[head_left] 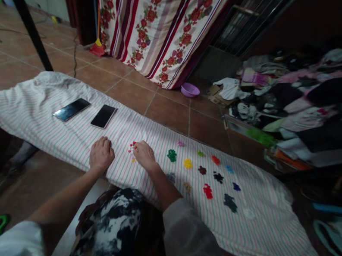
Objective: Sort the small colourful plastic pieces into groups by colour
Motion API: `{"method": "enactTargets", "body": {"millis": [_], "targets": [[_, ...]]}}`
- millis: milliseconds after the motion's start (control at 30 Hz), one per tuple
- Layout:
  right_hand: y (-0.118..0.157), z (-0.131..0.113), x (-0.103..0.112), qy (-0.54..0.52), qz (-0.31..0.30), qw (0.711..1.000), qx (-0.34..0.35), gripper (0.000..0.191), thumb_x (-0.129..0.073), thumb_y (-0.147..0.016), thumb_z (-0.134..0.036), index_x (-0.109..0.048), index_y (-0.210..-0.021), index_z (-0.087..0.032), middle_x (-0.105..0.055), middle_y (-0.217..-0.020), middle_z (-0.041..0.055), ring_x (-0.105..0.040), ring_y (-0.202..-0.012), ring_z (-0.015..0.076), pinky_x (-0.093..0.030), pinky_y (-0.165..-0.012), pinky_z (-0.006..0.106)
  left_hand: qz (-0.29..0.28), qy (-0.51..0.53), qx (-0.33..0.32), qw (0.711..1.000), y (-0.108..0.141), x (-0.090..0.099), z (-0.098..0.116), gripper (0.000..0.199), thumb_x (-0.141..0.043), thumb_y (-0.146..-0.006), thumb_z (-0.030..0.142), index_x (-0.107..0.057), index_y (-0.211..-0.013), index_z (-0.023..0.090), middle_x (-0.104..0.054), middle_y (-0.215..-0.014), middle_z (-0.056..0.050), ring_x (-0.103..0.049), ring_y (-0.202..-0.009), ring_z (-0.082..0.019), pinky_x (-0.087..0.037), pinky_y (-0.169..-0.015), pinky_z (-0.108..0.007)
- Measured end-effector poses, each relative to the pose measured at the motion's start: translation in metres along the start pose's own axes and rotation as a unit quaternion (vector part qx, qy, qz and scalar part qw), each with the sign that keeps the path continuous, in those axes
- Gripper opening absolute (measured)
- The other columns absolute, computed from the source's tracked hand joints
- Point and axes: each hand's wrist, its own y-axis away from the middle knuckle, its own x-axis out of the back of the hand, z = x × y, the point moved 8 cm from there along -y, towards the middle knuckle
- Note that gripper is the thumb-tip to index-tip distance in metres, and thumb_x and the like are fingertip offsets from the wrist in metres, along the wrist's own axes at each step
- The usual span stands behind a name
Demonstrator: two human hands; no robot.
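Note:
My right hand (144,155) is over a small mixed group of red, white and yellow pieces (131,146) on the striped cloth (125,125). Its fingers are drawn together in a pinch, and whatever they hold is hidden. To its left, my left hand (102,153) rests on the cloth with its fingers curled in and nothing showing in them. Right of my hands lie sorted piles of tiny pieces, among them a green pile (172,155), a yellow pile (188,163), a brown pile (202,170), a red pile (208,191) and a dark grey pile (230,203).
Two phones, one larger (72,109) and one smaller (104,116), lie on the cloth at the left. Beyond it are a floral curtain (156,20), a purple basin (190,90) and a heap of clothes (282,90). A dark pole (23,7) slants at upper left.

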Motion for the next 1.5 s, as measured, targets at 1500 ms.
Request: {"method": "enactTargets", "body": {"millis": [1500], "targets": [[0.005, 0.006, -0.001, -0.041, 0.008, 0.999, -0.029, 0.021, -0.047, -0.090, -0.019, -0.063, -0.103, -0.019, -0.062, -0.105, 0.0079, -0.056, -0.102, 0.0173, -0.040, -0.086, 0.027, -0.014, 0.038, 0.017, 0.999, 0.000, 0.000, -0.001, 0.026, -0.044, -0.081, 0.016, -0.061, -0.100, 0.015, -0.060, -0.124, -0.017, -0.050, -0.121, -0.030, -0.039, -0.101, -0.045]]}}
